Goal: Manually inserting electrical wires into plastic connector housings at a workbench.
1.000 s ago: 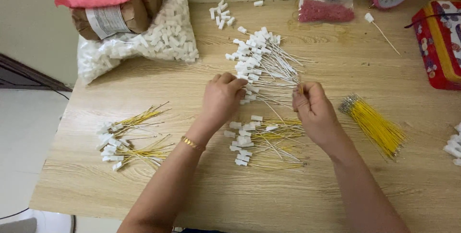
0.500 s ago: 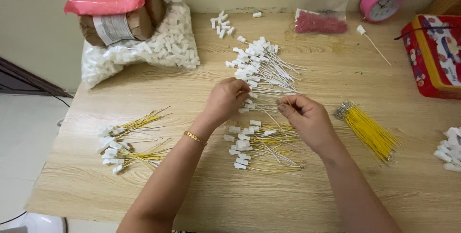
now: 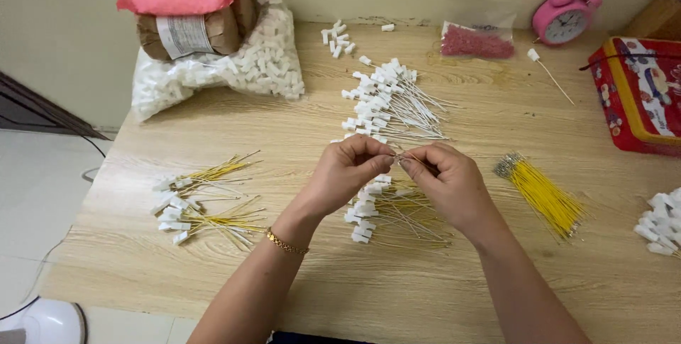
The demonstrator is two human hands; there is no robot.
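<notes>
Above the wooden table [image 3: 454, 294], both hands have lifted off the pile of yellow wires with white connectors [image 3: 386, 209] they pressed a second ago. The left hand [image 3: 347, 172] and right hand [image 3: 443, 181] now meet fingertip to fingertip, each pinched shut on a thin wire [image 3: 399, 156] held just over that pile.

We see our two bare forearms, no sleeves in view. Our left hand [image 3: 347, 174] has a thin gold-coloured chain bracelet [image 3: 286, 244] at its wrist. Our right hand [image 3: 447, 181] wears no jewellery.
</notes>
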